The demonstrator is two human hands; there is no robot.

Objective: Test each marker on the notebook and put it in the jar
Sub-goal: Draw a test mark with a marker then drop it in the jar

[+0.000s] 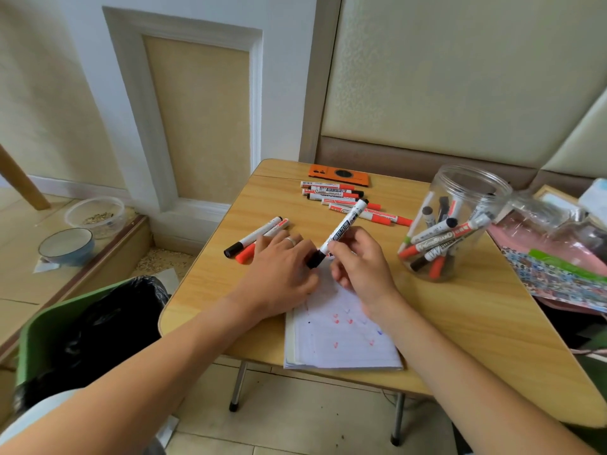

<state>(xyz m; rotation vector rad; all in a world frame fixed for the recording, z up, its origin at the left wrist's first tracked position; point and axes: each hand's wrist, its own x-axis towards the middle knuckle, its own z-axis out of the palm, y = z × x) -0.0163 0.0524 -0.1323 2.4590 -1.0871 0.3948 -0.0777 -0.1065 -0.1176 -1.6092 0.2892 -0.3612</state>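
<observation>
While the right hand pinched a black-capped marker by its lower barrel, the marker stood tilted, its black cap end low beside the left hand and its other end raised toward the far side of the surface. Cap appeared on; I could not tell whether the left fingers gripped it. Left hand lay palm-down with fingers loosely spread, partly on the wooden surface and partly over the top edge of the notebook, a ring on one finger.

Notebook lay open at the near edge, slightly overhanging, its lined page carrying small red, black and blue test marks.

Jar, clear plastic, lidless, stood to the right of the hands, tipped-looking in the wide lens; several markers inside, red-capped and black-capped, leaning crosswise.

Two markers lay side by side left of the left hand, one with a black cap, one with a red cap, caps pointing toward the near-left. A row of markers, mostly red-capped, lay at the far middle of the surface, just in front of an orange phone.

Right of the surface: a patterned sheet and clear plastic clutter. On the floor to the left: a green bin with black liner, a blue bowl, a clear container.
</observation>
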